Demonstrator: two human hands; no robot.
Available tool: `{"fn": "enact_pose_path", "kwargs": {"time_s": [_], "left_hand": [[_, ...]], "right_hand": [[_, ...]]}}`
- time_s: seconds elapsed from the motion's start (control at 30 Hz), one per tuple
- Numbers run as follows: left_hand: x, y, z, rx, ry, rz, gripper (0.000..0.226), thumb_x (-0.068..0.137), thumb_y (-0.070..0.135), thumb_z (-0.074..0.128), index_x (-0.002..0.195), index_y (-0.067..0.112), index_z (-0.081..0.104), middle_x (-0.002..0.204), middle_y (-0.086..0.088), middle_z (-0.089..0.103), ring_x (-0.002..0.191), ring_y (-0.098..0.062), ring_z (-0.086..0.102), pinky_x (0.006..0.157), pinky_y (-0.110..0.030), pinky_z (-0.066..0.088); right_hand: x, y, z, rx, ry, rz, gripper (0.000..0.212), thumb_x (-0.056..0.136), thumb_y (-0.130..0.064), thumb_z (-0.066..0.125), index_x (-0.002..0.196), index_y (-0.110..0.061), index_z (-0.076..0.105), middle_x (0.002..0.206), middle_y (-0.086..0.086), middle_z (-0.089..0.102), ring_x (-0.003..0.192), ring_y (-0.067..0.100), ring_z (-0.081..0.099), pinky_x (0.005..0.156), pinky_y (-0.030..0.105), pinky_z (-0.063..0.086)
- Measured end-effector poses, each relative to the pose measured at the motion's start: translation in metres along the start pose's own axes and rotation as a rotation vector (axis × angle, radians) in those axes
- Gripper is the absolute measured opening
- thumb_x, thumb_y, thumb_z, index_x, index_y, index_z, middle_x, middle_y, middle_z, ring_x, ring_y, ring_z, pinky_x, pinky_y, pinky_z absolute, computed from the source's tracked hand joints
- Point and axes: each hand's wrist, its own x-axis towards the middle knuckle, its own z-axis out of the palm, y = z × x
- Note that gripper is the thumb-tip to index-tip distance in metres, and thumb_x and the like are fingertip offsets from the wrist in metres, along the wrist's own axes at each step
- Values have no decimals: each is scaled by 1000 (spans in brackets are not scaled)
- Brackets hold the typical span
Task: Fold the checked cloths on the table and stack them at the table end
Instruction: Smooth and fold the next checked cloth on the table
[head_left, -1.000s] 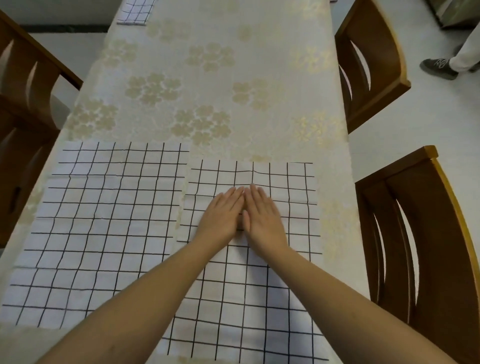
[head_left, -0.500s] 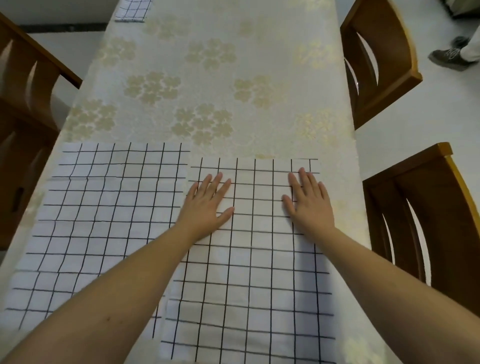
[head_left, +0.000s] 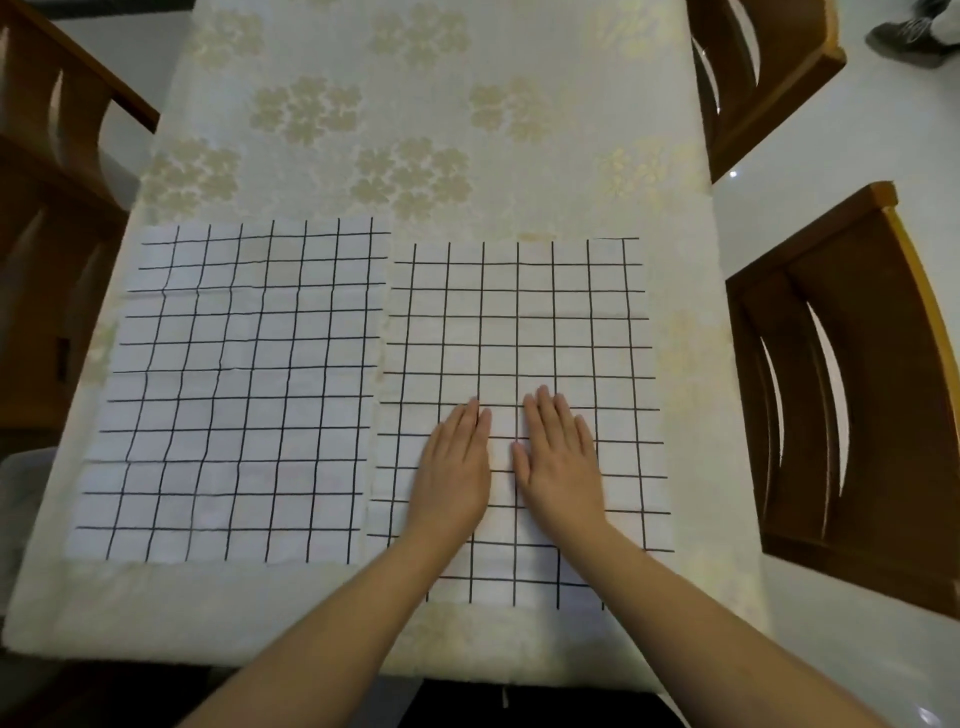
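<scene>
Both flat, outstretched hands, left hand (head_left: 457, 467) and right hand (head_left: 558, 462), have slid back together lower on the right checked cloth (head_left: 519, 322), holding nothing; smoothing continues, folding likely comes next.

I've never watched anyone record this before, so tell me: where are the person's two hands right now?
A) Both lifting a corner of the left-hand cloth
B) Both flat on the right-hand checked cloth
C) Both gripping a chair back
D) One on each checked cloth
B: the left hand and right hand lie side by side, fingers straight, flat on the right-hand checked cloth; the left-hand checked cloth lies untouched.
</scene>
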Motion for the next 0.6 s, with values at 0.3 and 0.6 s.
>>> {"fn": "enact_pose_path", "kwargs": {"time_s": [0.3, 0.6], "left_hand": [[-31, -53, -14, 207, -198, -31, 78, 92, 70, 17, 154, 34, -13, 162, -2, -20, 149, -22, -20, 121, -50, -3], [-8, -58, -35, 28, 19, 11, 47, 97, 41, 35, 133, 19, 55, 141, -11, 50, 133, -32, 44, 111, -48, 31]], "right_hand": [[-12, 62, -18, -97, -45, 16, 66, 97, -57, 20, 156, -31, 6, 164, -5, -2, 151, 15, -4, 121, 39, -2], [7, 75, -36, 21, 129, -48, 48, 99, -38, 42, 142, -16, 46, 142, 6, 50, 133, 25, 41, 109, 37, 25]]}}
